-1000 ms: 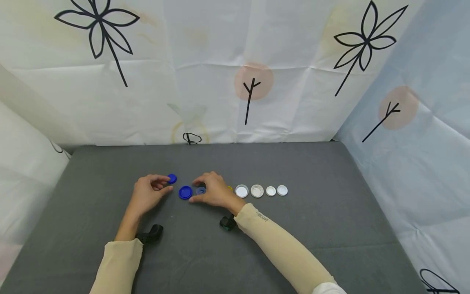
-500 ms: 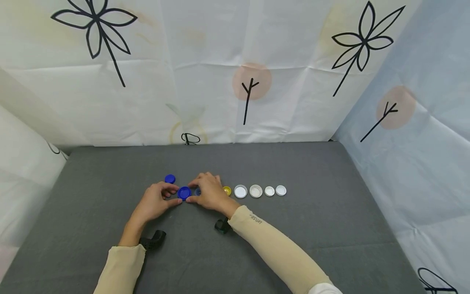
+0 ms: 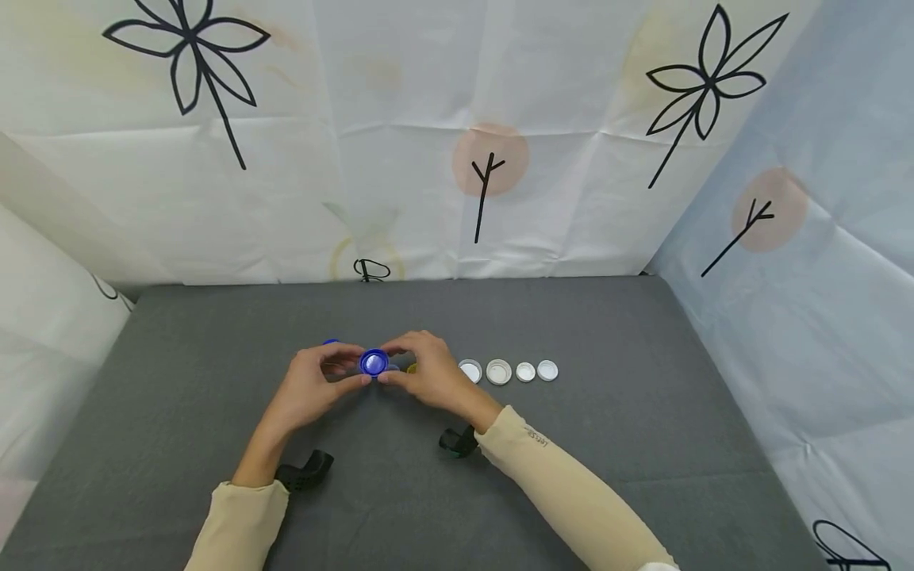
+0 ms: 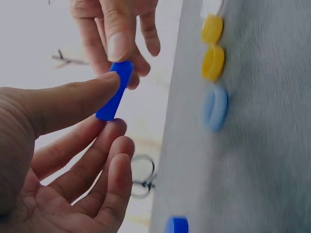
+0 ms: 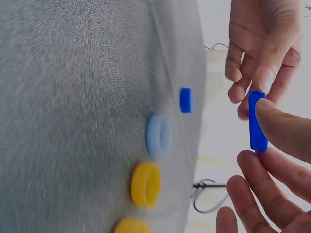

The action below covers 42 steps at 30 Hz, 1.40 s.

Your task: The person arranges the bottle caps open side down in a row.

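A round blue bottle cap (image 3: 374,362) is lifted over the grey table, pinched from both sides. My left hand (image 3: 312,387) grips its left edge between thumb and fingers. On the opposite edge, my right hand (image 3: 437,376) holds it the same way. Seen edge-on in the left wrist view, the blue cap (image 4: 114,99) has both thumbs on its near side. Below it on the table lie a light blue cap (image 5: 159,135) and a yellow cap (image 5: 146,184), largely hidden by my right hand in the head view. A smaller blue cap (image 5: 186,100) lies beyond my left fingers.
Several white caps continue the row to the right, among them a larger off-white cap (image 3: 499,372) and a small white cap (image 3: 547,370). The grey table (image 3: 571,476) meets a white patterned cloth (image 3: 400,182) at the back and hangings at both sides.
My left hand left the smaller blue cap and moved right to the larger blue one. Both hands then took hold of that cap and raised it off the table.
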### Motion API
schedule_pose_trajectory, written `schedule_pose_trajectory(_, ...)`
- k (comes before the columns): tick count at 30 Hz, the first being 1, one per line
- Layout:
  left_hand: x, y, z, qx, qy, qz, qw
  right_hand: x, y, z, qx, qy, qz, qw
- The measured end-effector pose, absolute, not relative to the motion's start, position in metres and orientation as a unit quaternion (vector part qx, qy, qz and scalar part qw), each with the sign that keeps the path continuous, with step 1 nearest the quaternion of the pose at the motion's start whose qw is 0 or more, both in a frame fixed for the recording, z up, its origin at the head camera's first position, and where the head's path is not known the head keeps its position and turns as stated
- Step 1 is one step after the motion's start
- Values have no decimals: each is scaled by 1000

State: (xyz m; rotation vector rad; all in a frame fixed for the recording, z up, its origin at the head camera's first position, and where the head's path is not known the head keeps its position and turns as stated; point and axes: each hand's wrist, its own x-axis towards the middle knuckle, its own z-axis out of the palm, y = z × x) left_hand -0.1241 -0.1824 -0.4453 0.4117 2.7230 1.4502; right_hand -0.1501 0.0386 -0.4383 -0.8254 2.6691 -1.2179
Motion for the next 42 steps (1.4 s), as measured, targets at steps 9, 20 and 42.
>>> schedule_pose_trajectory(9,-124,-141,-431,168,849,500,-8,-142,84,-427,-283,841,-461,1)
schedule_pose_trajectory(20,-133,-93,-426,206,822,530,-21,-135,131,-415,-260,836,-482,-31)
schedule_pose_trajectory(42,-140,-85,-421,186,716,670,65,-136,148,-411,-233,808,-540,21)
